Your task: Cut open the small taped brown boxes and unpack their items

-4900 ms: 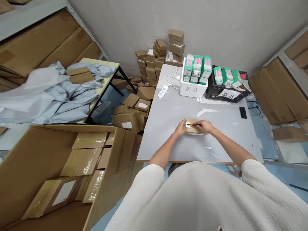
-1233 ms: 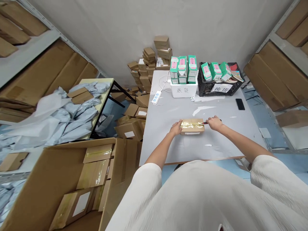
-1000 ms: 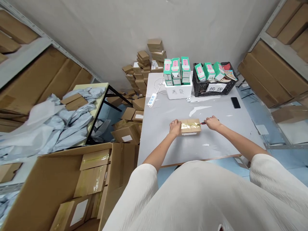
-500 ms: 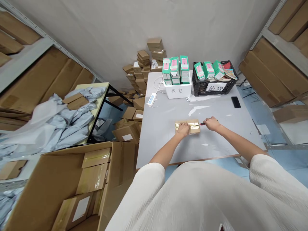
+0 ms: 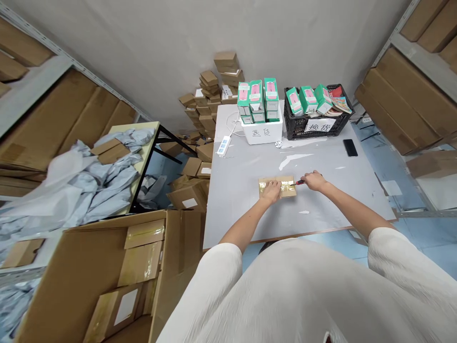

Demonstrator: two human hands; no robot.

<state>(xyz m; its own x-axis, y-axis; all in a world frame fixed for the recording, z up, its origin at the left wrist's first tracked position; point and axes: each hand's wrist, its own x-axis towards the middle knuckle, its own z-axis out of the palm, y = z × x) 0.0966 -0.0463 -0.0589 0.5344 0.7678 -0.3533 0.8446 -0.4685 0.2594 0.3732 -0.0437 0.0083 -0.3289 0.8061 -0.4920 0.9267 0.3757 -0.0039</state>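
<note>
A small cardboard box with shiny clear tape along its top lies flat on the grey table. My left hand is on the left half of its top, holding it down with the fingers bent over it. Just right of the box, my right hand is closed around a red and black box cutter. The cutter points left, its tip at the taped seam near the box's right end. Its blade is too small to make out clearly.
Behind stand a white bin and a black crate with green-and-pink boxes. A phone lies at right, a power strip at left. A large open carton holding taped boxes stands left of the table.
My right hand and the cutter have shifted slightly left, so the tip reaches a little further over the box's taped top. My left hand stays on the box. The camera view has moved slightly.
</note>
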